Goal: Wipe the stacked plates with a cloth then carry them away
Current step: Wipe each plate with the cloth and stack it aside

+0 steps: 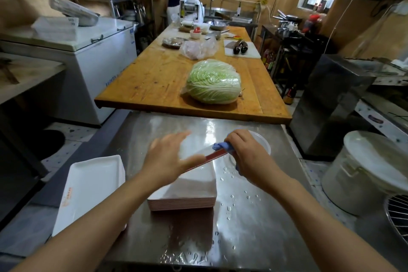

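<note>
Left hand (167, 157) spread, steadying a tilted plate (215, 155); right hand (245, 150) grips cloth (221, 146). Wet plate could slip.

A wrapped napa cabbage (213, 81) lies on the wooden table (154, 77) at frame centre. Farther up, two eggplants (240, 47) sit on a white cutting board (251, 52). A white chest freezer (88, 55) stands at left, a lidded metal pot (362, 174) at lower right.

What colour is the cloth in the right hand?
Blue, seen in the head view: cloth, gripped by right hand.
</note>
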Demonstrator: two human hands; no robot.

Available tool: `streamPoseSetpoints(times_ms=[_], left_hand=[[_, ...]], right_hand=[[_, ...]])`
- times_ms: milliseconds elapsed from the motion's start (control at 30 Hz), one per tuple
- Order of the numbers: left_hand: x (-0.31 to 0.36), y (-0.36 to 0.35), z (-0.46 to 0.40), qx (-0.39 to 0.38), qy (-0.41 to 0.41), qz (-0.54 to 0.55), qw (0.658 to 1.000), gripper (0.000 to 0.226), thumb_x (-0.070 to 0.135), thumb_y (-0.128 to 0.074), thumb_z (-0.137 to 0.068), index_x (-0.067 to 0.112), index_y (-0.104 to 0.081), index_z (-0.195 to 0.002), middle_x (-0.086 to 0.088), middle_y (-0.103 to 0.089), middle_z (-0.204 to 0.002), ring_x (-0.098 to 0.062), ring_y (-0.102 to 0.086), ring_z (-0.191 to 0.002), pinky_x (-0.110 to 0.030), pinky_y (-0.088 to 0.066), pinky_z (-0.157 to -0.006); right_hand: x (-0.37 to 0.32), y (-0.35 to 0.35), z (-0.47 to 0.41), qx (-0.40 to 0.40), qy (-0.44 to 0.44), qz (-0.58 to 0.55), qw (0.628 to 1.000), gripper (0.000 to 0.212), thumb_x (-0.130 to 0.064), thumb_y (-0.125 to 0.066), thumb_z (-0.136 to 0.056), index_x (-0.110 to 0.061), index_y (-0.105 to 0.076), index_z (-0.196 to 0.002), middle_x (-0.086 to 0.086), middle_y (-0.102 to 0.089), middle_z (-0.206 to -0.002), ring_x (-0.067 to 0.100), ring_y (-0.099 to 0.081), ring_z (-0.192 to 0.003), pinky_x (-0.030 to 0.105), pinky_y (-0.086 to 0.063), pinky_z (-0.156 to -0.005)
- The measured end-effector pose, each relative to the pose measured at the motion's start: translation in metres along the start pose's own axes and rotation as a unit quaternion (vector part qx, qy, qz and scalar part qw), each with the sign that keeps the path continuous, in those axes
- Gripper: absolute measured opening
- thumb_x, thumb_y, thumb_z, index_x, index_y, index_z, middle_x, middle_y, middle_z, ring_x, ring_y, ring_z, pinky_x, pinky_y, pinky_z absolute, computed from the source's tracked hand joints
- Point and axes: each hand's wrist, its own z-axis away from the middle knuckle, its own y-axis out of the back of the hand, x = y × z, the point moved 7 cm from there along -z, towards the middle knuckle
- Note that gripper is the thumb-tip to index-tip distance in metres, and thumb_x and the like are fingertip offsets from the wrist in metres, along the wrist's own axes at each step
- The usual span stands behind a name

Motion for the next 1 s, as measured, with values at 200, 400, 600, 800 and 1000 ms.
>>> streamPoseSetpoints(times_ms=[200,400,600,800,1000], left_hand=[[0.039,0.001,-0.002,0.079,-0.042,-0.082,0.993,0.049,0.047,-0.073,-0.074,0.028,-0.052,-0.114,0.0,-0.067,-0.098,-0.025,-0.062,-0.089,-0.031,-0.046,-0.071],[0.028,0.019,-0.002,0.107,0.002,0.112,0.988,0.023,0.022,-0.069,-0.066,0.023,-0.068,-0.09,0.003,-0.068,-0.074,-0.018,-0.063,-0.071,-0.03,-0.05,-0.063],[0.01,0.006,0.009,0.015,0.083,0.411,0.908,0.033,0.003,-0.079,-0.068,0.029,-0.065,-0.084,0.011,-0.072,-0.073,-0.005,-0.069,-0.067,-0.013,-0.05,-0.055],[0.022,0.005,0.014,0.017,0.072,0.506,0.859,0.029,-0.009,-0.074,-0.069,0.012,-0.069,-0.087,-0.004,-0.074,-0.077,-0.015,-0.071,-0.069,-0.02,-0.052,-0.058],[0.015,0.004,0.018,0.034,0.105,0.543,0.833,0.031,-0.012,-0.071,-0.069,0.012,-0.068,-0.088,-0.003,-0.073,-0.073,-0.015,-0.07,-0.065,-0.021,-0.052,-0.055]], right_hand=[[-0.001,0.029,-0.021,0.02,-0.031,-0.098,0.995,0.008,-0.007,-0.058,-0.09,-0.008,-0.058,-0.097,-0.004,-0.049,-0.094,0.013,-0.048,-0.085,0.016,-0.034,-0.067],[0.013,0.048,-0.026,0.149,-0.104,-0.276,0.944,0.029,0.004,-0.052,-0.087,-0.009,-0.062,-0.111,0.0,-0.062,-0.099,0.009,-0.055,-0.089,0.016,-0.043,-0.08],[0.003,0.046,-0.024,0.196,-0.097,-0.272,0.937,0.033,0.001,-0.055,-0.088,-0.007,-0.059,-0.12,0.006,-0.06,-0.117,0.012,-0.053,-0.108,0.027,-0.042,-0.096],[-0.043,0.015,-0.042,0.12,-0.034,-0.131,0.984,0.051,-0.032,-0.033,-0.094,-0.014,-0.04,-0.141,0.002,-0.038,-0.147,0.019,-0.025,-0.139,0.034,-0.015,-0.116],[-0.034,0.008,-0.048,0.146,-0.024,0.02,0.989,0.052,-0.04,-0.028,-0.096,-0.02,-0.04,-0.142,0.002,-0.052,-0.13,0.023,-0.046,-0.116,0.036,-0.035,-0.092]])
